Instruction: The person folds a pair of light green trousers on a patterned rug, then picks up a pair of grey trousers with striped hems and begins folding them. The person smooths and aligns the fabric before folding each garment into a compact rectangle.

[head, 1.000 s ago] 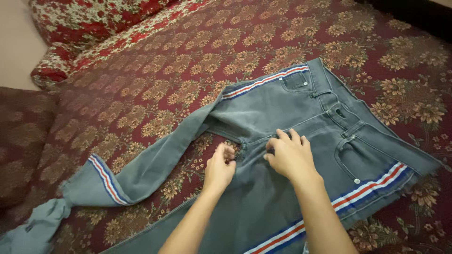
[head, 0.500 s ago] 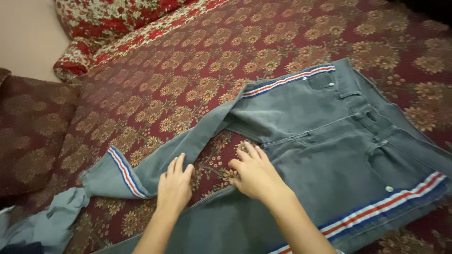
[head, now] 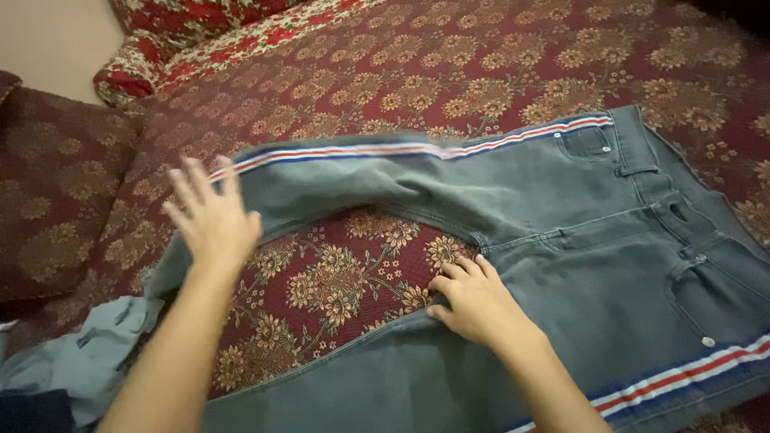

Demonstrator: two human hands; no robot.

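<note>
Two legs of the grey jeans lie spread apart on the patterned bedspread, waistband toward its right edge — flattened, no fold made yet. Left hand fingers splayed over the far leg, holding nothing; right hand pressed flat at the crotch seam.

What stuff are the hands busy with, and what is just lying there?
Busy with:
- grey jeans with striped sides
- left hand on the far leg
- right hand pressing near the crotch

Just lying there:
- red flowered bedspread
- dark red cushion
- red flowered pillow
- pale blue cloth
</note>
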